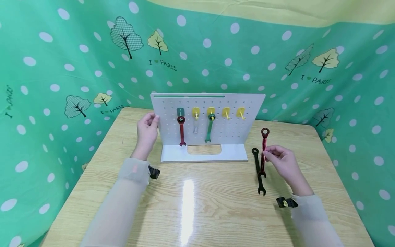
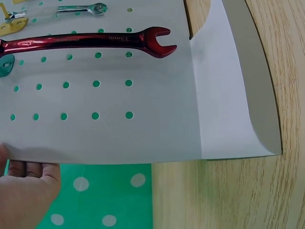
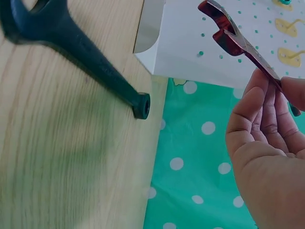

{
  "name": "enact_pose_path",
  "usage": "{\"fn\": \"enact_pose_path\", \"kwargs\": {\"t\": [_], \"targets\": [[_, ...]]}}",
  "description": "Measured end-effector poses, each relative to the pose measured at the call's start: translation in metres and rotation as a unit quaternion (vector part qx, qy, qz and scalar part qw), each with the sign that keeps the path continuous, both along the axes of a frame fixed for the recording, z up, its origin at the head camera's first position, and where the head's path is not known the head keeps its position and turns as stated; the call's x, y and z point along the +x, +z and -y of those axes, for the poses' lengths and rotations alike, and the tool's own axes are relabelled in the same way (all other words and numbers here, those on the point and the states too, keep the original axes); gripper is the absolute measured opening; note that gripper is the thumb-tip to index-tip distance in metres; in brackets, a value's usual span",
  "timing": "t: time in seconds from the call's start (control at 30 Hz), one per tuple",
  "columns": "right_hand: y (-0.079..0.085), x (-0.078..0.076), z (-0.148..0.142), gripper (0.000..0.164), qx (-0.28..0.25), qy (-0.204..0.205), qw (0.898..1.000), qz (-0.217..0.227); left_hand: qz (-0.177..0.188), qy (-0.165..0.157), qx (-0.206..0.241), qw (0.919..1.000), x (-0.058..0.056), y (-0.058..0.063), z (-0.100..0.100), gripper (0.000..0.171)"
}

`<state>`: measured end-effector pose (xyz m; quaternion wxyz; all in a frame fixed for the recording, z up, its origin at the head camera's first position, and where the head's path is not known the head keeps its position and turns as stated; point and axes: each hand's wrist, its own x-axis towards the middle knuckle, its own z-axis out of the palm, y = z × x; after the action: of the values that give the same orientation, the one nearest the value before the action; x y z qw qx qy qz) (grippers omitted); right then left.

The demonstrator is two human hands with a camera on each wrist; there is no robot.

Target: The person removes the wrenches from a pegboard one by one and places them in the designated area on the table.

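My right hand point(image 1: 284, 164) pinches a red combination wrench point(image 1: 264, 145) between thumb and fingers, raised above the table, ring end up. In the right wrist view its open end point(image 3: 231, 36) points up and left. Beside it a black wrench point(image 1: 257, 166) lies on the table. My left hand point(image 1: 146, 132) grips the left edge of a white pegboard stand point(image 1: 229, 132), with thumb at the front. From the board's hooks hang a dark red wrench point(image 1: 182, 133), a small silver wrench point(image 1: 195, 126) and a green wrench point(image 1: 209, 131).
Two yellow hooks point(image 1: 226, 113) at the board's right carry nothing. The stand's white base point(image 1: 174, 154) rests on a wooden table point(image 1: 225, 206). A green dotted cloth point(image 1: 203, 44) surrounds the table at the back and sides.
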<state>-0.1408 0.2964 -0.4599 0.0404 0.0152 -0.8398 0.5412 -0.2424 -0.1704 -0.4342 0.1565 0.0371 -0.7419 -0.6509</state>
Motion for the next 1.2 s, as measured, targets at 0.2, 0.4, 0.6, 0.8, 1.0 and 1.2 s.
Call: {"fn": "enact_pose_path", "kwargs": {"t": [0.2, 0.4, 0.6, 0.8, 1.0, 1.2], "targets": [[-0.004, 0.0, -0.006, 0.029, 0.014, -0.003, 1.0, 0.006, 0.012, -0.005, -0.002, 0.9999, 0.001, 0.005, -0.002, 0.025], [-0.004, 0.002, -0.009, 0.029, 0.006, -0.003, 1.0, 0.017, 0.001, -0.014, 0.001, 0.9999, 0.001, 0.006, -0.002, 0.026], [-0.005, 0.004, -0.016, 0.029, 0.003, 0.003, 1.0, 0.025, -0.009, -0.016, 0.001, 0.9998, -0.002, 0.002, -0.001, 0.026], [-0.007, 0.007, -0.021, 0.031, -0.01, 0.013, 0.999, 0.047, -0.013, -0.013, -0.006, 0.9998, -0.003, 0.001, 0.0, 0.025], [-0.013, 0.008, -0.028, 0.033, -0.003, 0.014, 0.997, 0.075, -0.006, -0.014, -0.001, 0.9999, -0.001, 0.002, 0.0, 0.026], [-0.017, 0.009, -0.032, 0.031, -0.007, 0.015, 0.995, 0.094, 0.004, -0.015, 0.004, 0.9999, 0.0, 0.002, 0.001, 0.026]]}}
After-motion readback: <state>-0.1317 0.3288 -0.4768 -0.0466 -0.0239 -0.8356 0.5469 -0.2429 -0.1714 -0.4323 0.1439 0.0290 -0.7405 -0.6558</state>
